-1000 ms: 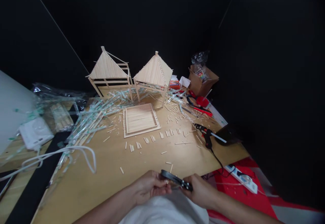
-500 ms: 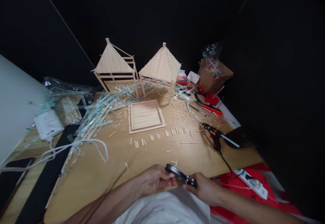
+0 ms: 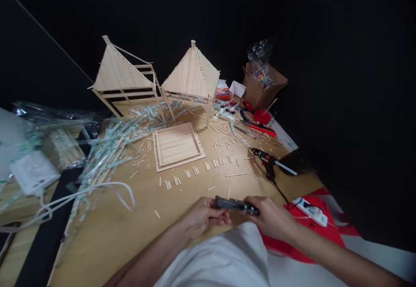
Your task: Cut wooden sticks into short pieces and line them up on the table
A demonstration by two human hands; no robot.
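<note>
My right hand [image 3: 270, 217] is closed round the handles of a dark cutting tool [image 3: 236, 204] held level over the near edge of the wooden table [image 3: 130, 217]. My left hand [image 3: 204, 216] is pinched at the tool's far end; whatever it grips there is too small to make out. Beyond the hands lie short cut wooden sticks [image 3: 191, 173] and a square stick-built tray [image 3: 177, 145]. Two stick-built roofed houses [image 3: 123, 76] [image 3: 192, 75] stand at the back.
A black glue gun [image 3: 265, 161] with its cord lies at the right. A white power strip [image 3: 310, 211] rests on red material. A cardboard box [image 3: 264, 88], red tools [image 3: 260, 124], plastic wrappers [image 3: 113, 144], white cable [image 3: 81, 194] and a white box [image 3: 34, 172] surround the work area.
The view shifted a little, moving things left and up in the picture. The dark tool went from tilted to level between my hands, which stay at the table's near edge.
</note>
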